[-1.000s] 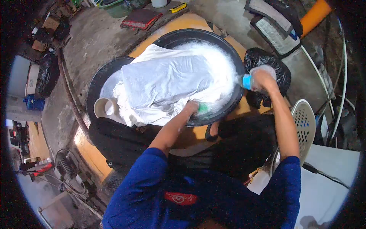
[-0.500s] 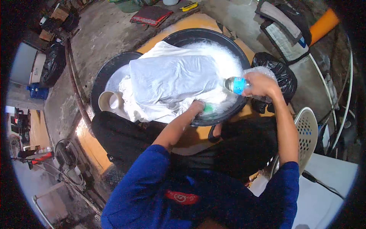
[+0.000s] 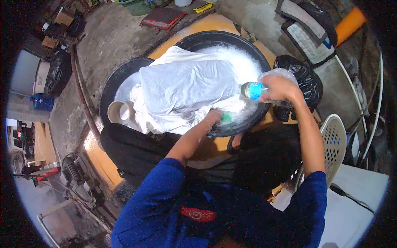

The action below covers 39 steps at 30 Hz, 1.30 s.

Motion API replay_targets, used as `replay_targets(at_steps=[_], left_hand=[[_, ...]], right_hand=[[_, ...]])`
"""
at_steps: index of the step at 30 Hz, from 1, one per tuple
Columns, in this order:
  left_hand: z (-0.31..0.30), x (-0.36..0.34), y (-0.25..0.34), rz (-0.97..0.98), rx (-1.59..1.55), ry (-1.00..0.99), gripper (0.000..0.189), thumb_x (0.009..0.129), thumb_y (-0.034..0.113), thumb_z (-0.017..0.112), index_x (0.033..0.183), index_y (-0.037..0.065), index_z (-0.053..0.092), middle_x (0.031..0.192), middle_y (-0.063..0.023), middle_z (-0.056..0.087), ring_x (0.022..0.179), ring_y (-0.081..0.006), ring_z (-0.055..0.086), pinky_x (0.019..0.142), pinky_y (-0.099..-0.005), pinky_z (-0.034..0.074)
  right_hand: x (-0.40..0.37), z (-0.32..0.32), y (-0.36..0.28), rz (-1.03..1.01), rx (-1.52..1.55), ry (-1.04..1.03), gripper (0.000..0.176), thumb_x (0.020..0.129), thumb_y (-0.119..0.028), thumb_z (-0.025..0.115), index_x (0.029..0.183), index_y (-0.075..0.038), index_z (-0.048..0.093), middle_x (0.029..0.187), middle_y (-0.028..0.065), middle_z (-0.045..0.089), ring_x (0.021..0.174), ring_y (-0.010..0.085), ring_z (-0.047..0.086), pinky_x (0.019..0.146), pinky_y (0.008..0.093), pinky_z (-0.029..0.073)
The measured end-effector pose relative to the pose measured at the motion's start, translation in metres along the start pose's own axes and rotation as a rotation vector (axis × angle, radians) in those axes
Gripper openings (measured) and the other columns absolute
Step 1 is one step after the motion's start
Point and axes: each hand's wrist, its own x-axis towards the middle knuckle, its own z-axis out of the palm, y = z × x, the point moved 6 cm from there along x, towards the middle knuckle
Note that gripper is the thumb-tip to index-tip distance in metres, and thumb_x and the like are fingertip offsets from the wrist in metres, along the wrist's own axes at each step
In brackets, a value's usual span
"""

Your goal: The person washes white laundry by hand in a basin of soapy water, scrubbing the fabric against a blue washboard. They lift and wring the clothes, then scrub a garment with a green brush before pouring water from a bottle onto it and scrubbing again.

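My right hand [image 3: 281, 88] is closed around a clear plastic bottle [image 3: 255, 91] with a blue label. The bottle lies tilted over the right rim of a large black basin [image 3: 264, 112], its far end pointing left over white suds [image 3: 244, 60]. Low in the basin, my left hand [image 3: 214, 117] is at the edge of the wet white cloth, beside a green thing [image 3: 226, 117] in the suds. Its fingers are mostly hidden. A pale grey-white cloth [image 3: 188, 84] lies spread over a flat rectangular shape, with white cloth [image 3: 144, 115] bunched under it.
Left of it stands a second dark basin [image 3: 108, 89] with a cream mug-like container [image 3: 120, 111]. A black plastic bag [image 3: 308, 84] sits to the right, near a perforated beige basket [image 3: 334, 144]. Yellow boards [image 3: 221, 22] lie beneath the basins.
My right hand and the bottle have shifted slightly left and the bottle's tilt has changed a little. My left hand stays almost in place.
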Motion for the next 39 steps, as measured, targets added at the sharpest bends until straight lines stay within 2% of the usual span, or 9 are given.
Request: replay_targets(at_steps=[10,13,15,19,20,23,27,33,39], left_hand=[[0.002,0.002,0.004,0.093,0.030,0.022,0.029,0.052,0.016,0.065,0.076,0.001,0.059,0.076,-0.0142,0.061,0.079,-0.0271,0.059,0.068,-0.0351,0.047],[-0.007,-0.004,0.005,0.118,-0.012,0.117,0.025,0.058,0.016,0.061,0.077,0.001,0.059,0.079,-0.0150,0.061,0.082,-0.0255,0.059,0.068,-0.0359,0.048],[-0.011,-0.010,0.001,0.014,0.138,0.058,0.025,0.065,0.015,0.055,0.084,0.000,0.058,0.084,-0.0171,0.060,0.087,-0.0260,0.058,0.070,-0.0380,0.048],[-0.033,-0.028,-0.001,-0.258,0.114,0.094,0.030,0.074,0.013,0.046,0.099,-0.001,0.051,0.091,-0.0210,0.058,0.088,-0.0300,0.057,0.072,-0.0427,0.047],[-0.025,-0.019,-0.005,-0.329,0.074,-0.057,0.064,0.057,0.025,0.068,0.111,0.000,0.045,0.092,-0.0147,0.060,0.091,-0.0242,0.057,0.074,-0.0353,0.045],[-0.014,0.007,0.001,-0.092,0.082,-0.168,0.052,0.058,0.023,0.066,0.102,-0.001,0.051,0.090,-0.0153,0.061,0.085,-0.0236,0.058,0.070,-0.0348,0.047],[0.032,0.030,-0.008,0.170,0.066,-0.334,0.036,0.060,0.018,0.063,0.089,-0.002,0.058,0.085,-0.0148,0.061,0.078,-0.0229,0.060,0.066,-0.0337,0.048],[0.120,0.062,-0.033,0.119,0.034,-0.255,0.018,0.064,0.014,0.055,0.076,0.002,0.063,0.080,-0.0126,0.062,0.072,-0.0238,0.061,0.064,-0.0361,0.048],[0.107,0.055,-0.023,0.128,0.159,-0.297,0.025,0.064,0.019,0.057,0.081,0.002,0.063,0.085,-0.0154,0.061,0.077,-0.0268,0.060,0.068,-0.0372,0.047]], right_hand=[[-0.018,0.001,0.039,0.165,-0.149,-0.083,0.043,0.054,-0.028,0.072,0.084,-0.001,0.058,0.083,0.0185,0.059,0.082,0.0341,0.056,0.072,0.0384,0.043],[-0.022,0.005,0.068,0.228,-0.066,-0.082,0.043,0.054,-0.030,0.071,0.083,-0.001,0.059,0.084,0.0182,0.059,0.082,0.0335,0.056,0.071,0.0379,0.043],[-0.032,0.003,0.093,0.261,0.108,-0.068,0.048,0.056,-0.043,0.066,0.083,-0.004,0.057,0.084,0.0179,0.058,0.080,0.0307,0.057,0.071,0.0369,0.044],[-0.040,0.059,0.148,0.165,0.750,0.383,0.039,0.065,-0.029,0.068,0.092,-0.005,0.053,0.084,0.0061,0.057,0.078,0.0168,0.054,0.073,0.0291,0.042],[-0.040,0.076,0.152,0.201,0.937,0.455,0.039,0.068,-0.020,0.068,0.099,-0.004,0.051,0.089,0.0020,0.055,0.080,0.0128,0.052,0.075,0.0276,0.042],[-0.044,0.131,0.161,0.216,1.057,0.863,0.039,0.067,-0.020,0.069,0.098,-0.004,0.051,0.090,0.0035,0.054,0.083,0.0141,0.051,0.077,0.0306,0.041],[-0.069,0.229,0.189,0.740,0.656,0.887,0.036,0.070,-0.020,0.067,0.098,-0.003,0.054,0.087,0.0035,0.056,0.083,0.0134,0.052,0.076,0.0285,0.041],[-0.214,0.313,0.119,0.980,0.836,0.756,0.033,0.072,-0.020,0.065,0.097,-0.002,0.054,0.088,0.0051,0.056,0.084,0.0147,0.052,0.076,0.0290,0.041],[-0.278,0.347,0.080,1.104,0.945,0.689,0.030,0.075,-0.021,0.062,0.097,-0.001,0.054,0.088,0.0067,0.057,0.084,0.0160,0.053,0.076,0.0295,0.041]])
